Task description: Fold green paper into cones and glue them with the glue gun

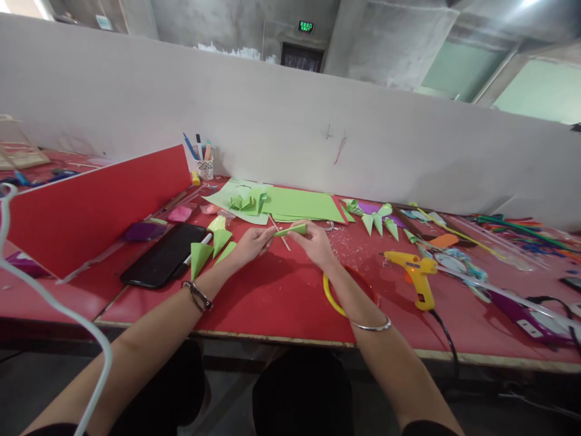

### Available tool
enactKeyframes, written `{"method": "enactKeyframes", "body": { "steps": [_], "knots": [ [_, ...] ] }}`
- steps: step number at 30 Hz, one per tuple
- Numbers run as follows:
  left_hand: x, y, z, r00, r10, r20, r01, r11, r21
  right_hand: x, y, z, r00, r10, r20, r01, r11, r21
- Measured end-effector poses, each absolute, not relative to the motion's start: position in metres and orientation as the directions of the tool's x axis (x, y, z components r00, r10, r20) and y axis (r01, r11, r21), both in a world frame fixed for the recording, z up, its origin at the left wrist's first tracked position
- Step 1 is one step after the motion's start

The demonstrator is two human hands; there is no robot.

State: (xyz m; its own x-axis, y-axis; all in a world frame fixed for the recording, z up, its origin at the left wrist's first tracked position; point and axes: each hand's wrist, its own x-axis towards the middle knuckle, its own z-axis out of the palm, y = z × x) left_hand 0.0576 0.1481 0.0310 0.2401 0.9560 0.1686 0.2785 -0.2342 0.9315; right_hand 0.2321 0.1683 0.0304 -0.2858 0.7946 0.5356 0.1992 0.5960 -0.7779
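Between my two hands, above the red table, is a small rolled green paper cone (293, 230). My left hand (255, 245) pinches its narrow left end, and the fingers of my right hand (314, 241) close round its wider right end. A thin wooden stick (280, 234) lies on the table just behind the cone. Beside my left wrist lie several cut green paper pieces (200, 257). Sheets of green paper (302, 203) are spread behind my hands. A yellow ring (333, 295) lies partly under my right forearm.
A yellow glue gun (413, 272) with a black cord lies to the right. Finished-looking green cones (374, 223) are behind it. A black phone (164, 255) and an upright red board (104, 206) stand left. A pen cup (205, 167) is by the white partition (281, 121). A white cable (54, 303) crosses at left.
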Motion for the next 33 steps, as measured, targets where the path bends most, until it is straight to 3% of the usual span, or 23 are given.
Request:
{"method": "enactKeyframes", "body": {
  "steps": [6,10,15,20,24,29,33],
  "knots": [
    [0.055,0.152,0.027,0.293,0.94,0.176,0.273,-0.258,0.927,0.234,0.17,0.032,-0.268,0.789,0.552,0.212,0.608,-0.765],
    [0.055,0.151,0.026,0.434,0.877,0.209,0.26,-0.343,0.902,0.235,0.166,0.035,-0.445,0.718,0.536,0.244,0.672,-0.699],
    [0.059,0.146,0.023,0.642,0.757,0.121,0.313,-0.403,0.86,0.23,0.158,0.038,-0.645,0.618,0.449,0.311,0.75,-0.584],
    [0.06,0.148,0.017,0.532,0.826,0.186,0.377,-0.428,0.822,0.224,0.152,0.038,-0.699,0.601,0.389,0.343,0.758,-0.555],
    [0.058,0.151,0.017,0.508,0.824,0.251,0.349,-0.462,0.815,0.225,0.148,0.043,-0.675,0.583,0.453,0.311,0.781,-0.541],
    [0.06,0.143,0.027,0.451,0.859,0.241,0.254,-0.383,0.888,0.229,0.148,0.046,-0.495,0.651,0.576,0.19,0.728,-0.659],
    [0.062,0.141,0.028,0.468,0.846,0.255,0.165,-0.367,0.915,0.226,0.148,0.044,-0.627,0.617,0.476,0.172,0.705,-0.688]
  ]
}}
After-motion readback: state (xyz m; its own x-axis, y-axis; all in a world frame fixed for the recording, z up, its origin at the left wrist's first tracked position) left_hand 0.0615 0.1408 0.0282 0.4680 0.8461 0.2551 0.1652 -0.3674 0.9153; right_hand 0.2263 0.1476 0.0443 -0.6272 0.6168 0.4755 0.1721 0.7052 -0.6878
